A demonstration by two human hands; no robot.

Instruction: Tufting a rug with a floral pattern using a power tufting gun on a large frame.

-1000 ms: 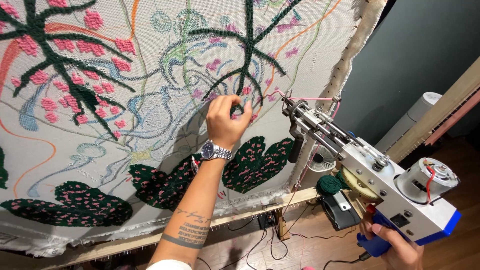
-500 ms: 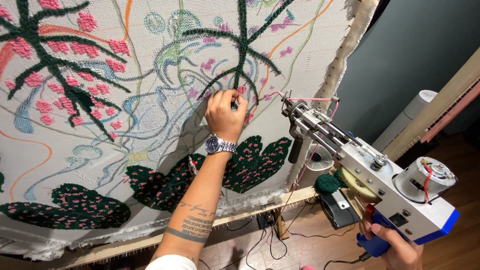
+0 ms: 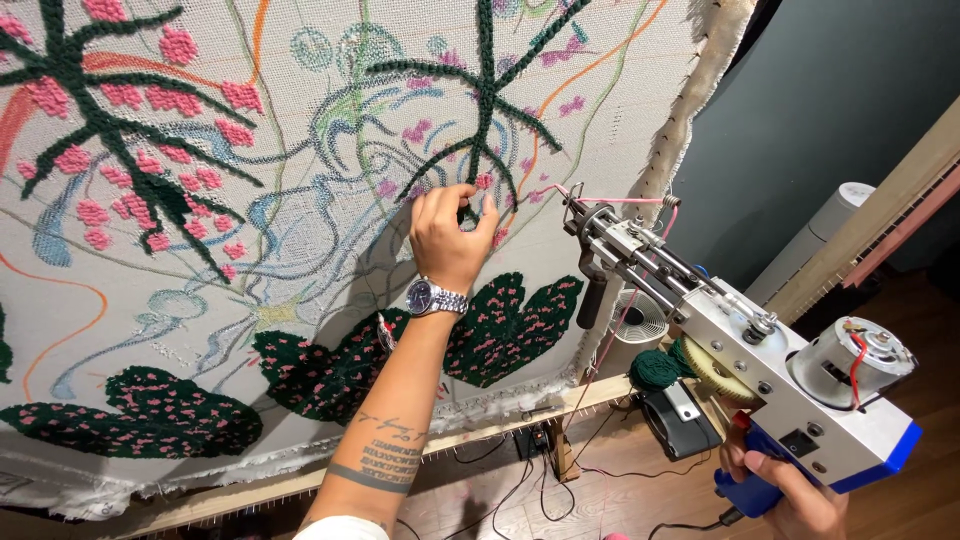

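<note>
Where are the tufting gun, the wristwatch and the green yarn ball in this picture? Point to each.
tufting gun (image 3: 770,370): head view, on its silver metal body.
wristwatch (image 3: 424,295): head view, on the dark dial.
green yarn ball (image 3: 655,369): head view, on its rounded side.

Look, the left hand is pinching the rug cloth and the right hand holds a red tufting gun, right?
Not quite. In the head view the tufting gun in the right hand is silver with a blue handle, not red. The left hand does pinch the rug cloth.
</note>
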